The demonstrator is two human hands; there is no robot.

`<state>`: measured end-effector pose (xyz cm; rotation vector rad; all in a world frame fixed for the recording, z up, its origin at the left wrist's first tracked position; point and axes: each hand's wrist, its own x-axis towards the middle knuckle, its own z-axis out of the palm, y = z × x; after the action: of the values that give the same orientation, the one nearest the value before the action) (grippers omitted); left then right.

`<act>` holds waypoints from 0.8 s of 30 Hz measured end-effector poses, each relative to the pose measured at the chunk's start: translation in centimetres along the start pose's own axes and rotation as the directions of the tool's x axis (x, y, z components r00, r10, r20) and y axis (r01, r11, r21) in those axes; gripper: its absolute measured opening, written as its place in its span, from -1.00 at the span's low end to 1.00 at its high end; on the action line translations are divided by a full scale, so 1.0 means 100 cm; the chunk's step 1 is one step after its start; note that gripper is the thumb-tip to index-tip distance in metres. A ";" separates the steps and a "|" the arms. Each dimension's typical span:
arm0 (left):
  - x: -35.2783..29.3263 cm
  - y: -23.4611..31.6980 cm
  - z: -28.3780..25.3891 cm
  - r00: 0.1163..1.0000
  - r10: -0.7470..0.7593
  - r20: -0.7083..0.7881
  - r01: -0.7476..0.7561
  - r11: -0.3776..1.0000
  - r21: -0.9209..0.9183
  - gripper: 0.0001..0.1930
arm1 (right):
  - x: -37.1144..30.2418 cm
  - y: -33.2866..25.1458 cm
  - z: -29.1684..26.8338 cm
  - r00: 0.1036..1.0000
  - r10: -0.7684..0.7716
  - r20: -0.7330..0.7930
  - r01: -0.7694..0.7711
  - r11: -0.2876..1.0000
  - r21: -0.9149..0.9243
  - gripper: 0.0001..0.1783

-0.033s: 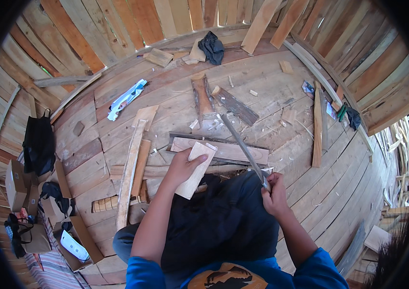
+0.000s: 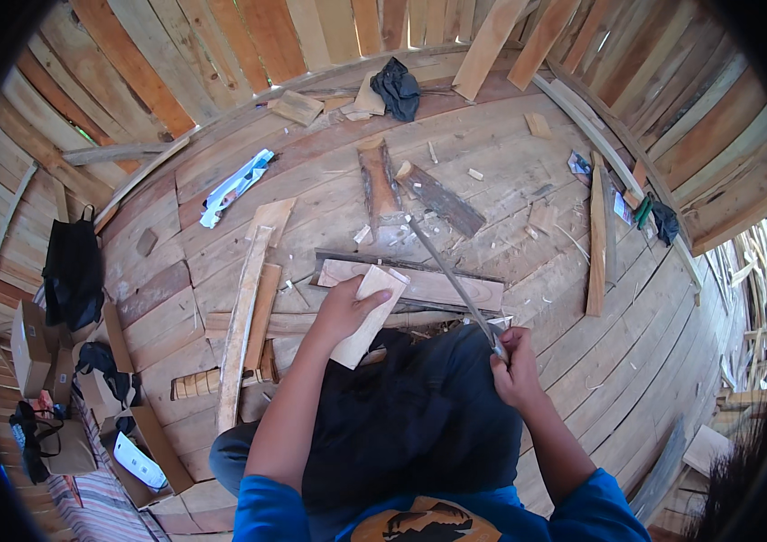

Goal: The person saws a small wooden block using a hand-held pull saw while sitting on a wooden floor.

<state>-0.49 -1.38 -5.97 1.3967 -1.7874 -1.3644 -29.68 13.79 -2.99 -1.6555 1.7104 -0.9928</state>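
My left hand (image 2: 343, 312) grips a flat, pale wooden block (image 2: 369, 327) over the left side of my lap, the thumb lying across its face. Closed round the handle end of a long, narrow machete (image 2: 452, 278) is my right hand (image 2: 516, 363), above my right knee. The grey blade slants away to the far left, its tip beyond the boards, apart from the block. Under and beyond the block lies a board with dark bark edges (image 2: 446, 285) on the floor. My right fingers hide most of the handle.
Two bark-covered wood pieces (image 2: 442, 199) lie farther off among chips. Long planks (image 2: 244, 330) rest at my left, another plank (image 2: 596, 239) at the right. Cardboard boxes (image 2: 162, 452) and a black bag (image 2: 74, 271) stand far left. Dark cloth (image 2: 396, 88) lies near the plank wall.
The machete's blade has swung slightly left, toward the block. My hands have hardly moved, and both grips are the same.
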 end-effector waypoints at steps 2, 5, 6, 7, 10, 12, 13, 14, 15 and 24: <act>0.032 -0.013 0.007 0.999 -0.025 0.043 0.017 0.984 0.177 -0.50 | 0.011 0.011 -0.008 0.998 -0.015 0.068 0.010 0.997 0.076 -0.72; 0.069 -0.020 0.020 1.000 0.022 0.013 -0.026 0.857 0.514 -0.40 | 0.037 0.019 -0.023 0.995 0.001 0.096 -0.009 0.996 0.086 -0.77; 0.079 -0.029 0.024 0.999 0.028 -0.031 -0.005 0.824 0.566 -0.34 | 0.049 0.024 -0.024 0.990 0.058 0.126 -0.069 0.993 0.091 -0.78; 0.086 -0.033 0.028 0.999 0.021 -0.040 0.007 0.795 0.607 -0.32 | 0.061 0.030 -0.026 0.981 0.122 0.150 -0.136 0.987 0.085 -0.79; 0.100 -0.038 0.034 0.995 -0.034 -0.095 0.089 0.741 0.665 -0.26 | 0.094 0.060 -0.014 0.961 0.185 0.206 -0.192 0.981 0.015 -0.79; 0.102 -0.014 0.040 0.984 -0.107 -0.140 0.172 0.767 0.618 -0.20 | 0.103 0.092 -0.003 0.957 0.185 0.225 -0.171 0.982 -0.081 -0.75; 0.098 -0.014 0.043 0.984 -0.031 -0.174 0.135 0.762 0.633 -0.18 | 0.107 0.100 0.005 0.959 0.161 0.234 -0.145 0.986 -0.086 -0.74; 0.093 -0.015 0.050 0.978 0.046 -0.204 0.100 0.754 0.649 -0.16 | 0.109 0.106 0.012 0.960 0.138 0.244 -0.119 0.989 -0.092 -0.74; 0.091 -0.018 0.055 0.965 0.123 -0.231 0.065 0.743 0.666 -0.14 | 0.111 0.111 0.018 0.961 0.116 0.253 -0.094 0.991 -0.098 -0.74; 0.102 -0.037 0.063 0.992 -0.026 -0.126 0.109 0.695 0.710 -0.12 | 0.115 0.114 0.034 0.942 0.014 0.334 0.059 0.977 -0.207 -0.73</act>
<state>-7.77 -8.04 -13.67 1.8846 -2.3374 -0.5713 -34.49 1.61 -13.05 -1.8599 1.6114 -0.5085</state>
